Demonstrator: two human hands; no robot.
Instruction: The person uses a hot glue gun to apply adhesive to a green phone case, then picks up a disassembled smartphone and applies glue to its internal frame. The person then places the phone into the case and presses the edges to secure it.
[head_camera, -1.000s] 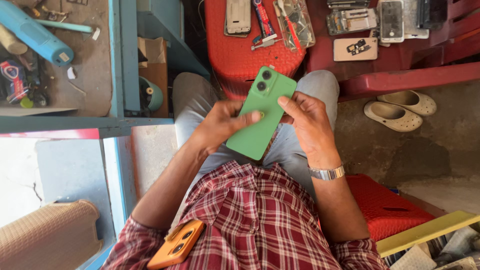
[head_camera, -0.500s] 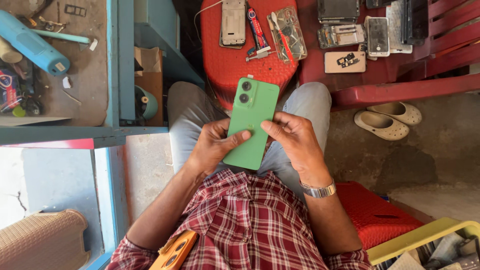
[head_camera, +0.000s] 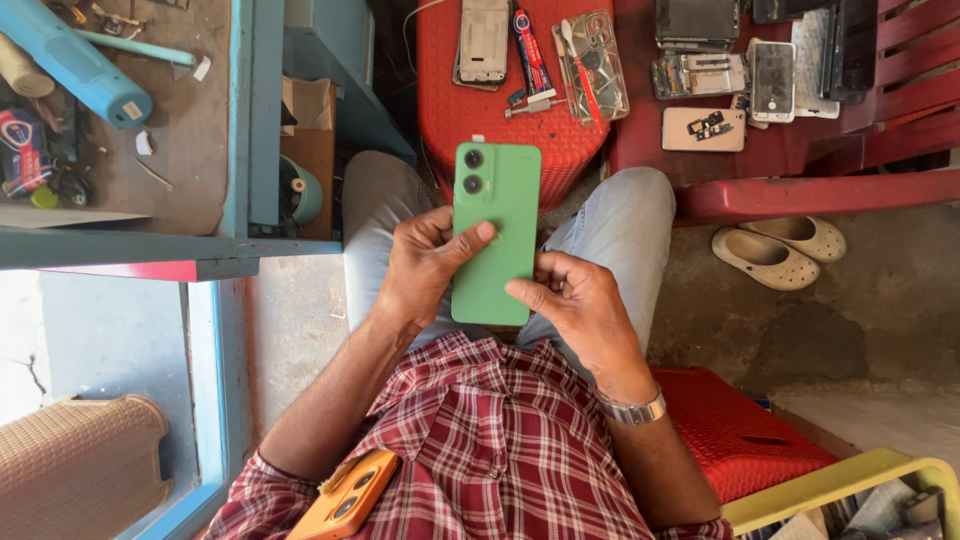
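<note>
Above the person's lap, just short of the red stool's (head_camera: 470, 125) near edge, the green phone (head_camera: 494, 232) now stands upright, no longer tilted; left hand (head_camera: 425, 262) clasps its side, right hand (head_camera: 575, 300) pinches the lower corner.

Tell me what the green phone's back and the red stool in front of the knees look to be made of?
The green phone, gripped by the left hand and right hand, has a smooth matte back, probably plastic: even colour, soft sheen, though coated glass is possible. The red stool looks like moulded plastic, its top showing a fine grid texture and rounded corners.
</note>
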